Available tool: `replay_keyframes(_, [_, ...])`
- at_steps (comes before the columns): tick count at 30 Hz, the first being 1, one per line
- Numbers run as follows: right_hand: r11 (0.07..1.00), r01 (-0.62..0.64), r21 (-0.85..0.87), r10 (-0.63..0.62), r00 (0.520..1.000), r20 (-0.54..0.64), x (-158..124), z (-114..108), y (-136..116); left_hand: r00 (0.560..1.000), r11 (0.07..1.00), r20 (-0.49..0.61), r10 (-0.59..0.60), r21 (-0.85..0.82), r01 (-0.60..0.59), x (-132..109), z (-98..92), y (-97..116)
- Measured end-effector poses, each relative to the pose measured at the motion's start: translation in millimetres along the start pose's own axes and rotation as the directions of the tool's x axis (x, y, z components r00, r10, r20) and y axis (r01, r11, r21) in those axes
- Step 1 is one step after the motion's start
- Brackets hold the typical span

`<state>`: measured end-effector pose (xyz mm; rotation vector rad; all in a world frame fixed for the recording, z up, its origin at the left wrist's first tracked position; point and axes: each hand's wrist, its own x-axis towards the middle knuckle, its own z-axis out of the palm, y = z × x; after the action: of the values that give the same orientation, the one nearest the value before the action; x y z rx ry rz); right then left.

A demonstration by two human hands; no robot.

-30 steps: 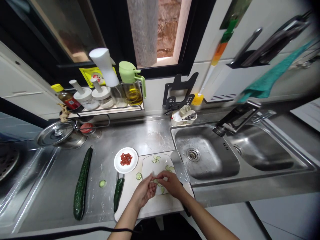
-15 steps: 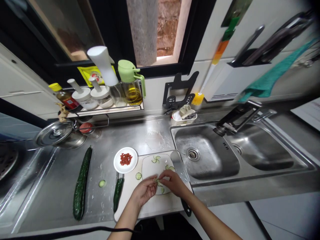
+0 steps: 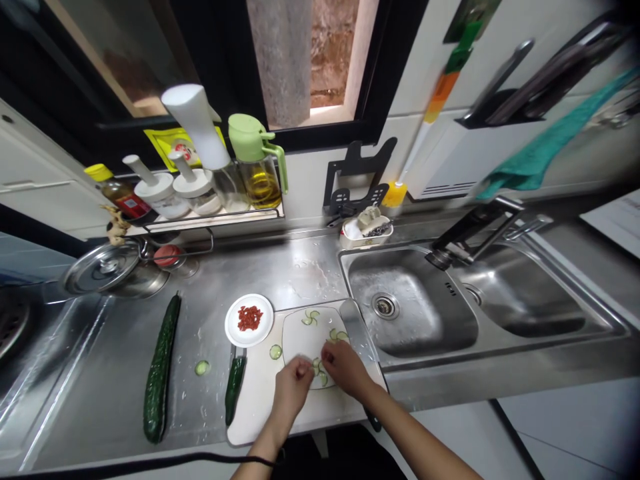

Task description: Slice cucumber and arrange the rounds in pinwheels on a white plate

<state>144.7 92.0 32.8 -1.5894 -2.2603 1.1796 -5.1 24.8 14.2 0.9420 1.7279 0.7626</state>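
Observation:
Both my hands meet over the near edge of a square white plate (image 3: 304, 339) that lies on a white cutting board (image 3: 260, 400). My left hand (image 3: 291, 390) and my right hand (image 3: 344, 369) have their fingers curled and pinched at thin cucumber slices (image 3: 319, 369) between them. Two more slice arrangements (image 3: 310, 317) sit further back on the plate. One loose slice (image 3: 275, 351) lies just left of the plate. A short cucumber piece (image 3: 234, 389) rests at the board's left edge.
A small round dish of red bits (image 3: 249, 320) stands behind the board. A whole cucumber (image 3: 161, 367) and a stray slice (image 3: 202, 367) lie on the steel counter to the left. A cleaver blade (image 3: 356, 331) lies right of the plate, beside the sink (image 3: 410, 313). Oil bottles stand on a rack (image 3: 200, 217).
Both hands have dropped slightly toward the plate's near edge, still pinched together on the cucumber slices. The view has shifted a little.

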Motion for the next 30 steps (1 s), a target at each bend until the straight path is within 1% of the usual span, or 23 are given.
replay_keyframes(2, [0.999,0.012,-0.053,-0.011,1.0,0.02,-1,1,0,0.999,0.995,-0.016,0.029,0.1,-0.027,-3,2.2,0])
replay_keyframes(4, [0.995,0.024,-0.097,-0.019,0.999,0.047,-2,2,-1,0.999,0.986,-0.007,0.036,0.163,-0.034,-5,3.5,0])
replay_keyframes(10, [0.966,0.053,-0.253,-0.022,0.992,0.122,-2,3,-1,0.997,0.956,0.026,0.077,0.28,-0.081,-5,5.7,2])
replay_keyframes(12, [0.958,0.056,-0.28,-0.019,0.991,0.131,-2,4,0,0.996,0.949,0.032,0.078,0.305,-0.084,-6,6.4,3])
replay_keyframes(19, [0.938,0.096,-0.333,-0.064,0.992,0.108,-2,9,4,0.995,0.919,0.036,0.091,0.381,-0.098,-8,9.8,3])
replay_keyframes(26, [0.918,0.117,-0.378,-0.09,0.992,0.088,-4,14,7,0.986,0.868,0.028,0.162,0.472,-0.156,-11,12.6,0])
replay_keyframes(30, [0.902,0.131,-0.411,-0.114,0.991,0.066,-4,16,7,0.984,0.839,0.012,0.178,0.521,-0.158,-13,12.4,2])
